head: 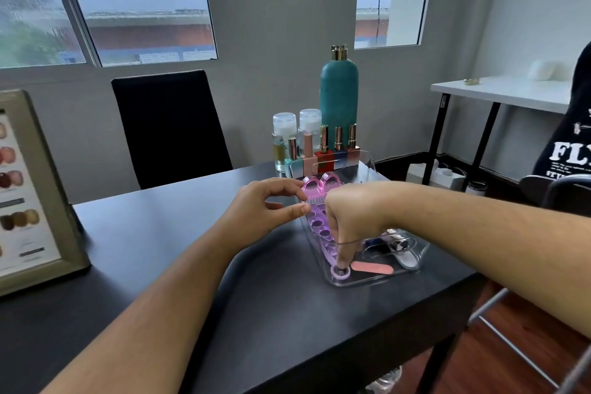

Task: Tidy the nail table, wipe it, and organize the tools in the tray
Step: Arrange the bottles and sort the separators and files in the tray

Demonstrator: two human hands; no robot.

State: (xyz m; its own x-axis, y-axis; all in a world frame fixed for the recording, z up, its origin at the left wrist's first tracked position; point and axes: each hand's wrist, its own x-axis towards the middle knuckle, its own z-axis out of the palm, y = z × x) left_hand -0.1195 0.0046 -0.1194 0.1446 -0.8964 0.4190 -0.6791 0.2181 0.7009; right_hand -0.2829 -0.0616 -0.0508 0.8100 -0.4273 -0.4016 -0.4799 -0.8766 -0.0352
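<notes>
Clear tray (415, 261) sits on the black counter (160, 249) close to its right edge, with the tools already inside it. Right hand (355, 217) reaches down into the tray, fingers curled and pinching, as far as can be seen, the ring end of a purple separator (319, 230) at the tray's near left corner; judged purpose: seating the strip flat along the left wall so the other items keep their room. Left hand (268, 205) has thumb and forefinger closed about the tray's left rim, judged to steady the light tray against sliding. A pink nail file (372, 267) lies flat just beside the ring end. Pink brushes (315, 187) stand at the tray's far end, and metal tools (399, 245) lie along its right side. Polish bottles (323, 150), two clear bottles (284, 131) and a tall teal bottle (339, 99) are grouped at the counter's far right corner, behind the tray. A framed colour chart (25, 195) stands at the left edge. Counter surface is dark and glossy; no cloth is in view. Room: black chair (169, 128) behind the far edge, windows on grey walls, white side table (499, 93) at right, wood floor
</notes>
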